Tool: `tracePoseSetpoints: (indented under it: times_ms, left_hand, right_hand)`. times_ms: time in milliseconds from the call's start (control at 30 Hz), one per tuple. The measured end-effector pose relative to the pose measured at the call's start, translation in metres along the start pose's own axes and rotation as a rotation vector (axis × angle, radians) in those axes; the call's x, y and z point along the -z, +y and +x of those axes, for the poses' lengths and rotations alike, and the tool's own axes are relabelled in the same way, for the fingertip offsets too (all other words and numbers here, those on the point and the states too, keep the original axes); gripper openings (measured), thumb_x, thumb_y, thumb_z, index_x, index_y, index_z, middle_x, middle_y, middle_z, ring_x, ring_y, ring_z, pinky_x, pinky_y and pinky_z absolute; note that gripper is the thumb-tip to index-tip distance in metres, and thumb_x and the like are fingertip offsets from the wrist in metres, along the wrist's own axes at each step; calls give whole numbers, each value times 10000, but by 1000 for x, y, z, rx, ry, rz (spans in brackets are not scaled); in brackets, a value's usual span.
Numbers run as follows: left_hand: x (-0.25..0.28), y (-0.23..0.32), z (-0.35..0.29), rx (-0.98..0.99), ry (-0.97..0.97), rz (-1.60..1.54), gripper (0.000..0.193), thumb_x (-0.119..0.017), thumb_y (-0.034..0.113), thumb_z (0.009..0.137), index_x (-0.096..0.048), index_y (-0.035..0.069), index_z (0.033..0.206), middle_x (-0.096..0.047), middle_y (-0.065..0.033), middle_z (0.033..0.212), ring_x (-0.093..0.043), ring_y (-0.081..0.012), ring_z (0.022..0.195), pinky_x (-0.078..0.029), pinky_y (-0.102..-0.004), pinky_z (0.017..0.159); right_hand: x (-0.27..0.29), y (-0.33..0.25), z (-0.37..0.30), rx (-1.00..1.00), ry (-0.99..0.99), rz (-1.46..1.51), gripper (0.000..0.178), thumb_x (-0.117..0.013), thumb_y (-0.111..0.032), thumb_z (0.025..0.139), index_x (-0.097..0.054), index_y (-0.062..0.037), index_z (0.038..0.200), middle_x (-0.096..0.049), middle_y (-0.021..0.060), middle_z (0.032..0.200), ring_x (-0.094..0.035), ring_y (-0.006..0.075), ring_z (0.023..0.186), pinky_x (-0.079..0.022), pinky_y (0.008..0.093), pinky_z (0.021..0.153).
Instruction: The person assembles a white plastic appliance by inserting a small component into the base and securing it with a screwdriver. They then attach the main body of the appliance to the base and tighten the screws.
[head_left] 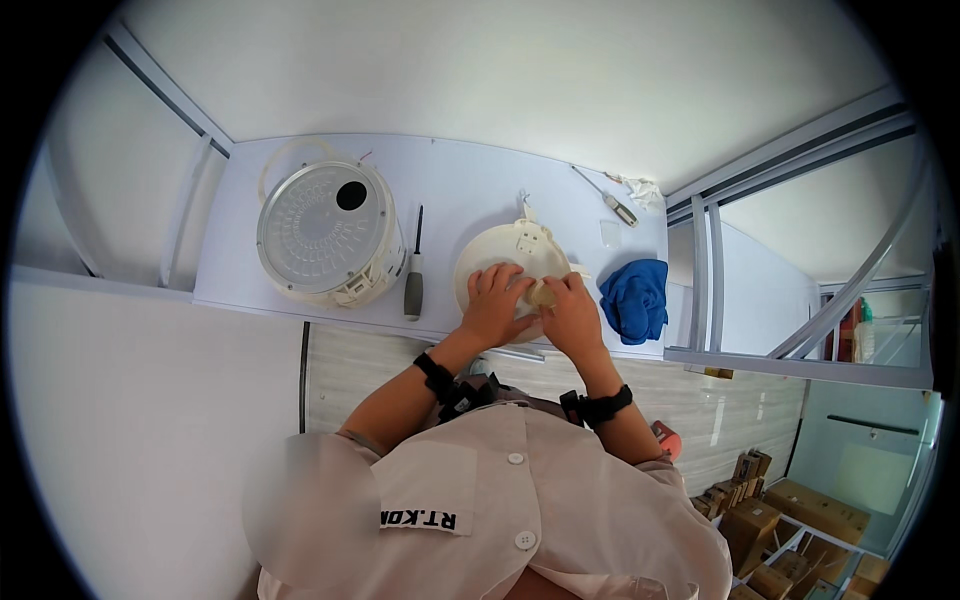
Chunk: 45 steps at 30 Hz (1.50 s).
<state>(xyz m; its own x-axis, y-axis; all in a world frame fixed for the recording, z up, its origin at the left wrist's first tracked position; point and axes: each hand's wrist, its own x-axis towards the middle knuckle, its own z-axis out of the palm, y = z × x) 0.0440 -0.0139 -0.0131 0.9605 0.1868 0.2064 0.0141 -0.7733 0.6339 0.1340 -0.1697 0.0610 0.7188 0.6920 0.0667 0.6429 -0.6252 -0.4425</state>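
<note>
A round cream-white lid-like part (483, 253) with a hinge-like tab at its far side lies at the front middle of the white table (430, 175). My left hand (490, 306) rests on it with the fingers spread and the thumb toward the middle. Between the fingers of my right hand (575, 318) is a small cream-coloured piece (541, 295), held over the right half of the round part. Its exact kind is partly hidden by my fingers. Left of my hands lies a grey-handled screwdriver (414, 288), its shaft pointing away from me.
A round rice-cooker-like appliance body (318, 232) with a perforated metal face stands at the left. At right lie a crumpled blue cloth (635, 300), a second screwdriver (622, 210) and a white crumpled wrapper (645, 192). Metal-framed partitions flank the table; cardboard boxes (815, 510) stand lower right.
</note>
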Motion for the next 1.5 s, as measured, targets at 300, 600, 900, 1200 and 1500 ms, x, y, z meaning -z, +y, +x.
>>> tracePoseSetpoints:
  times_ms: [300,600,900,1200,1500]
  left_hand:
    - [-1,1,0,35,-42,17,608,-775,480,879,-618,204,1398,-471,-65,1476,-335,-290,1457,-165,-567,1207]
    - [0,3,1,43,-47,15,569,-795,405,866,-606,204,1363,-477,-63,1465,-340,-288,1467,-168,-578,1212]
    - [1,4,1,32,-25,14,554,-790,353,862,-602,188,1356,-481,-65,1467,-349,-288,1469,-176,-579,1210]
    - [-1,3,0,25,-24,15,552,-783,375,870,-610,177,1355,-478,-71,1475,-341,-296,1472,-168,-582,1212]
    - [-1,3,-1,16,-12,17,576,-789,385,852,-610,179,1360,-477,-76,1477,-336,-306,1474,-163,-585,1217]
  right_hand:
    - [15,1,-5,-76,31,16,448,-782,-90,804,-680,-27,1236,-615,196,1120,-675,413,998,-581,466,845]
    - [-8,0,-3,-45,31,-37,434,-787,-146,819,-673,-47,1225,-623,191,1104,-680,411,988,-581,483,826]
    - [-17,-2,3,-24,36,-91,337,-765,-140,825,-681,-70,1143,-622,189,1073,-686,400,960,-588,486,784]
    - [-16,-3,4,-55,5,-117,341,-791,-151,807,-689,-85,1126,-626,177,1060,-698,390,952,-595,476,768]
    - [-22,2,5,-77,-6,-167,341,-818,-223,819,-674,-49,1074,-658,177,994,-721,395,833,-593,477,686]
